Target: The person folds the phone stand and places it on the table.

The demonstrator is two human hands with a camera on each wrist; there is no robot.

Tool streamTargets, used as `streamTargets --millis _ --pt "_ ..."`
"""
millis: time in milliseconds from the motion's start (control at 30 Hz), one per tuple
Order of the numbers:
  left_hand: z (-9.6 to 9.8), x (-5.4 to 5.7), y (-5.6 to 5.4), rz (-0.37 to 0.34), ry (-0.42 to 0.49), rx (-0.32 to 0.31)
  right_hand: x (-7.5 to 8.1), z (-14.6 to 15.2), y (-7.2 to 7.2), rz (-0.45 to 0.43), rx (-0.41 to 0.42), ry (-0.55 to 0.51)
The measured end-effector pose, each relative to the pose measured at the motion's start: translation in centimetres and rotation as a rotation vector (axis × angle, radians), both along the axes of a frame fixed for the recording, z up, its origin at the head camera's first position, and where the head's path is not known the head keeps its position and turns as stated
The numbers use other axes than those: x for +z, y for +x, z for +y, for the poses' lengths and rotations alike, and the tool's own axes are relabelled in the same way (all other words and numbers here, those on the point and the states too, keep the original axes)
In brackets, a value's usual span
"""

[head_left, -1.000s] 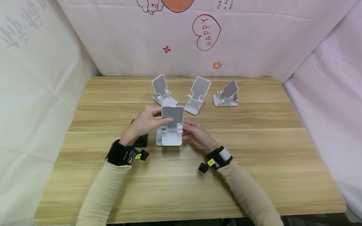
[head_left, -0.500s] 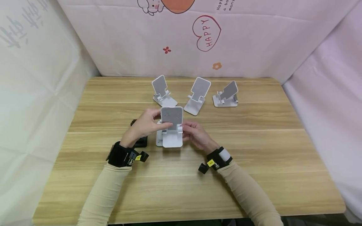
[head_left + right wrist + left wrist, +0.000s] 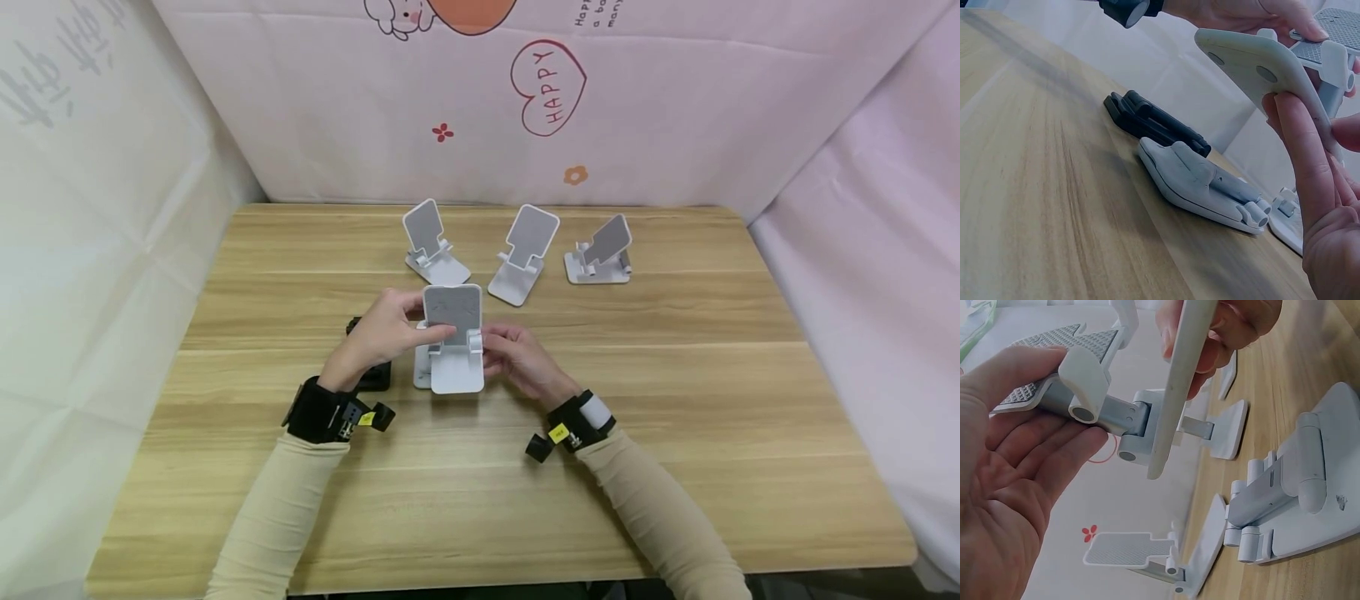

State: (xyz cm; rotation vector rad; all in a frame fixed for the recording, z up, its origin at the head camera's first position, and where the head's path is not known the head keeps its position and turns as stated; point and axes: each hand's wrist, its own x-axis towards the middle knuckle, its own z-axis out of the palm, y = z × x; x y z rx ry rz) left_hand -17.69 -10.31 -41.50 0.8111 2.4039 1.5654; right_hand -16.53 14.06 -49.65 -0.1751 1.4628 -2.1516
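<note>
I hold a white plastic folding phone stand with a grey ribbed pad between both hands, lifted just above the pale wooden worktop, near its middle. My left hand grips the stand's upright back plate from the left, thumb across the grey face and fingers curled behind it. The left wrist view shows my left fingers cupping the hinge arm under the pad. My right hand pinches the flat base plate from the right, and the right wrist view shows my right fingers lying along its edge, the thumb hidden on the far side.

The stand is opened out: its back plate's long axis runs roughly upright, leaning a little away from me, and the base plate juts towards me. Both hands are equally close, the left on the upper part, the right on the lower, so the hinge lies between them.

Just behind the held stand, on the worktop, lies a second white stand folded flat, and left of that a black folded stand. Farther behind the held stand stand 3 opened white stands in a row: 1 at left, 1 in the middle and 1 at right. Pinkish cloth with a red "HAPPY" heart hangs behind them.
</note>
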Motion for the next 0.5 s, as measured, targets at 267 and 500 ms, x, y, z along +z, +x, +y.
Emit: streamTargets --millis 267,500 --pt "0.03 -0.24 0.0 0.006 0.014 0.021 -0.01 0.08 0.06 0.01 0.024 -0.001" --pt "0.09 -0.64 -0.11 0.037 0.019 0.035 -0.19 0.05 0.09 0.005 0.02 0.009"
